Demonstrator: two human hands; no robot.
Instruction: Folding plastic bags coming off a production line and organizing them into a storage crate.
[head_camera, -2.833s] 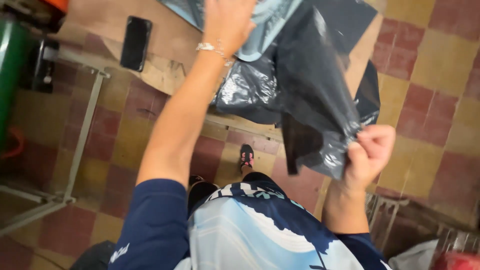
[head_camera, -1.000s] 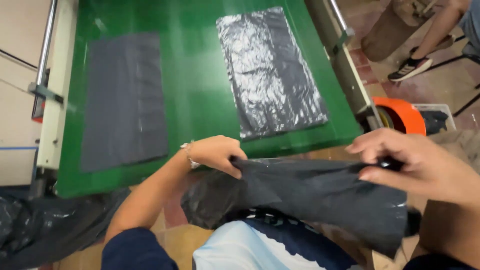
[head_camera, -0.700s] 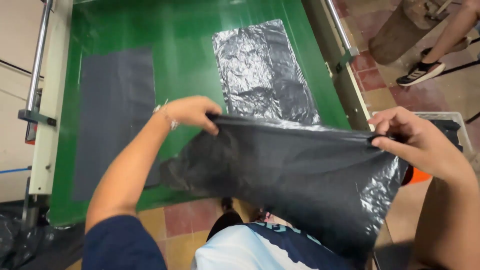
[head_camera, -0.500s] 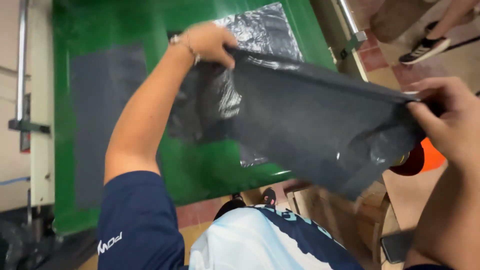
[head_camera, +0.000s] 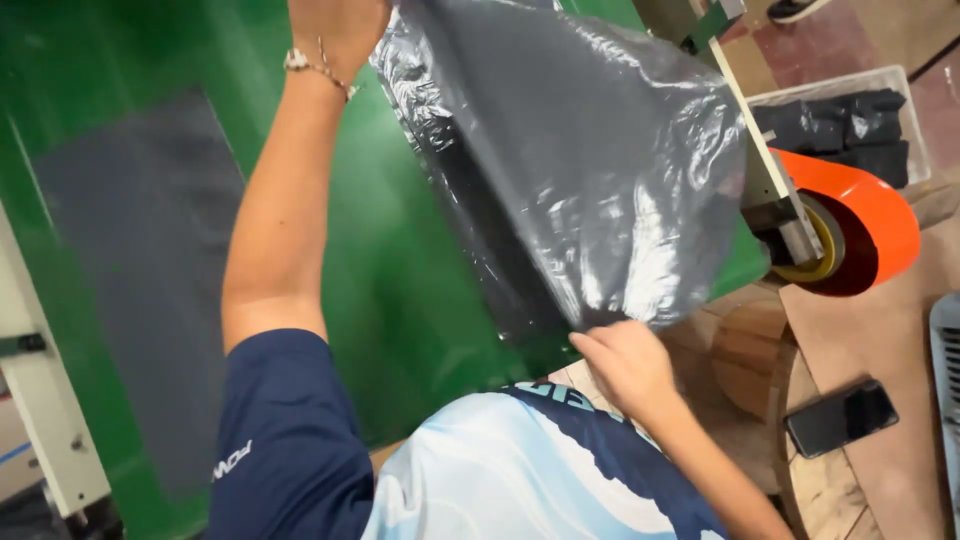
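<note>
**Black plastic bag held over the green table**

Glossy black plastic bag (head_camera: 590, 190) hangs spread between the person's two hands, above the flat green table surface (head_camera: 400, 300). The left hand (head_camera: 335, 30) is raised at the top edge of the view, fingers closed on the bag's upper corner; a thin bracelet (head_camera: 315, 68) sits on that wrist. The right hand (head_camera: 625, 365) is low, close to the person's chest, its fingers pinched on the bag's lower edge. The bag slants from upper left to lower right and shines where the light catches its wrinkles.

A dull grey rectangular sheet (head_camera: 140, 290) lies flat on the green table to the left of the raised arm. Beyond the table's right edge stands a bright orange roll (head_camera: 865, 225) on a metal bracket, with a clear bin of folded black bags (head_camera: 850, 125) behind it. A dark phone (head_camera: 842, 417) rests on the wooden surface near the right forearm.
</note>
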